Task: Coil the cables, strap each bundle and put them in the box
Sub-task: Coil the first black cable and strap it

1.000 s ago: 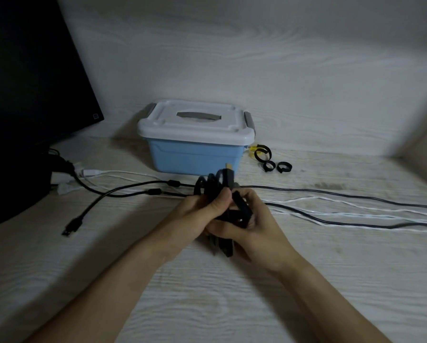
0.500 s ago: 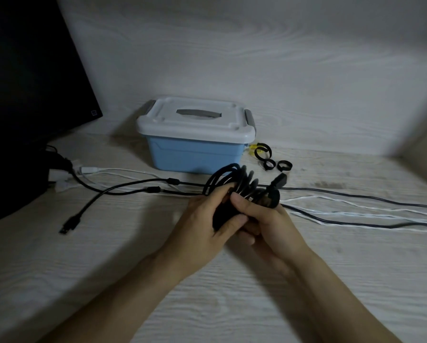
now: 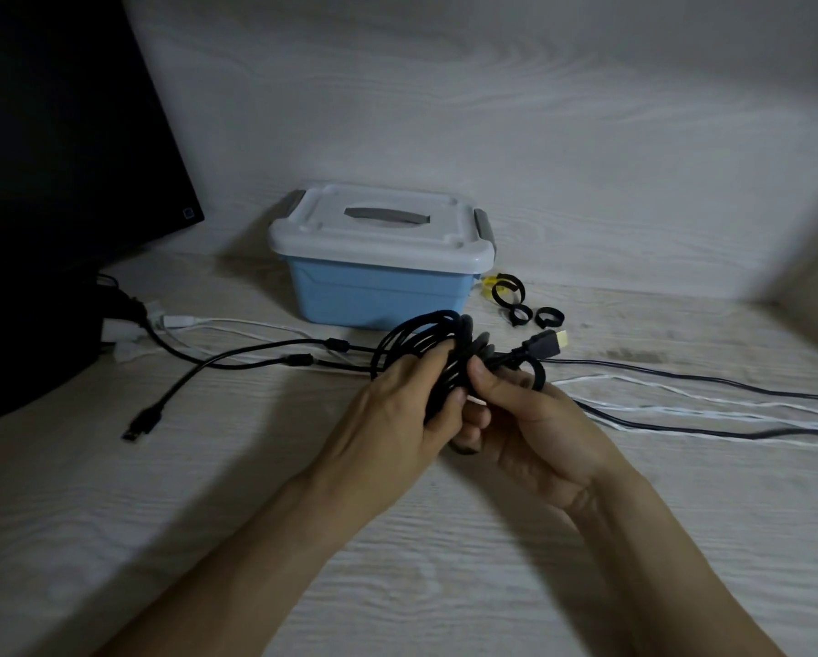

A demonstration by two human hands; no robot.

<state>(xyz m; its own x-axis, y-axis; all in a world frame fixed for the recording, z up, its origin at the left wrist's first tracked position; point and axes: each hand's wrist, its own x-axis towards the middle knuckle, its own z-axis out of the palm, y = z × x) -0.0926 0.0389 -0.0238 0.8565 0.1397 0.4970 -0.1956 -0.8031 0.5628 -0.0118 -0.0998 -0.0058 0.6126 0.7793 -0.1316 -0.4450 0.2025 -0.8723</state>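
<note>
Fingers [image 3: 437,372] of both hands grip one coiled cable [image 3: 421,331].

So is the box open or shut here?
Shut: the white lid sits flat on the blue box, with grey latches at both ends.

Left hand [image 3: 397,410] and right hand [image 3: 525,419] meet, fingers curled.

- Two bare forearms reach into view from the near edge, with no sleeves showing.
- Left hand [image 3: 400,414]: bare, no ring, watch or glove.
- Right hand [image 3: 535,431]: bare too, short plain nails.
</note>
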